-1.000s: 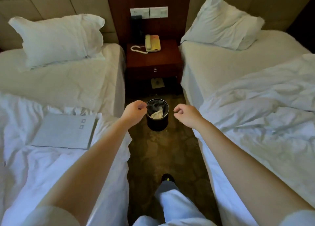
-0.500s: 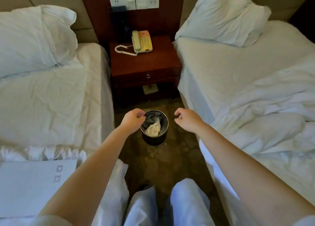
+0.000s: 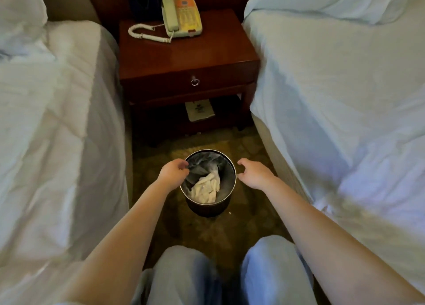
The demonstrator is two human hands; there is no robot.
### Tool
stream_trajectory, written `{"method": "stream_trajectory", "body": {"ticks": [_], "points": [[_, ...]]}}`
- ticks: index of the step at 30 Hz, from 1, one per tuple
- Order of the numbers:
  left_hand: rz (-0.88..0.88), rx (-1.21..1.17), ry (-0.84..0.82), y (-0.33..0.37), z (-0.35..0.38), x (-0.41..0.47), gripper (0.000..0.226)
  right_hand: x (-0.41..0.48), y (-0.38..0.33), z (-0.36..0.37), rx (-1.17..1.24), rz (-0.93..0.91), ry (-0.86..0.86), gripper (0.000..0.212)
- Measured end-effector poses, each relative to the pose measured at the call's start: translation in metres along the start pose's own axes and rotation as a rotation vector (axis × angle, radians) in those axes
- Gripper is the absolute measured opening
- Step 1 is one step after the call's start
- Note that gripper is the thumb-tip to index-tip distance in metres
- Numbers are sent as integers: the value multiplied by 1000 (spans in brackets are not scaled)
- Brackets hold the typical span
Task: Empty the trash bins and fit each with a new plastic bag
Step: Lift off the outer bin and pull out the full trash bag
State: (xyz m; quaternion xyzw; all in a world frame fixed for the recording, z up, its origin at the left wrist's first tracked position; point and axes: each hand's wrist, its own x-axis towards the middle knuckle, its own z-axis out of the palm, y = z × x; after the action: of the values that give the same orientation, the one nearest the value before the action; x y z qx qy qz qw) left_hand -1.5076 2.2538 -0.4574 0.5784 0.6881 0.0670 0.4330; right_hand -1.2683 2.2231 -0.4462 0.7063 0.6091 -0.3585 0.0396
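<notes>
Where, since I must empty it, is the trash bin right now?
Head view, centre: the trash bin stands on the carpet between left bed and right bed, before the nightstand, left hand at its rim.

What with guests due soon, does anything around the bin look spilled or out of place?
Little. The trash bin stands upright, its crumpled paper inside. A small pale scrap lies on the carpet just beside it, and a few pale specks lie near the nightstand feet.

one head-worn camera looks forward and down, close above the bin (image 3: 207,209), facing the nightstand (image 3: 184,58).
</notes>
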Motion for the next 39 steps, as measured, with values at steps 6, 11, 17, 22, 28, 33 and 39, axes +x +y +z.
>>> {"method": "stream_trajectory", "body": {"ticks": [6,11,17,22,28,33,39], "points": [[-56,59,5,-63,49,90,49,100,38,65,-49,52,-35,51],[-80,62,46,-102,74,129,68,150,55,110,-4,119,0,67],[17,-54,40,-130,83,133,52,156,60,113,118,177,-64,71],[26,-154,40,-127,83,127,55,150,55,113,135,203,-42,71],[18,-181,73,-129,86,89,52,120,54,128,171,155,37,71],[-2,-186,86,-126,80,69,44,100,55,134,239,116,95,66],[49,-158,165,-87,57,61,45,88,50,104,280,79,204,58]]}}
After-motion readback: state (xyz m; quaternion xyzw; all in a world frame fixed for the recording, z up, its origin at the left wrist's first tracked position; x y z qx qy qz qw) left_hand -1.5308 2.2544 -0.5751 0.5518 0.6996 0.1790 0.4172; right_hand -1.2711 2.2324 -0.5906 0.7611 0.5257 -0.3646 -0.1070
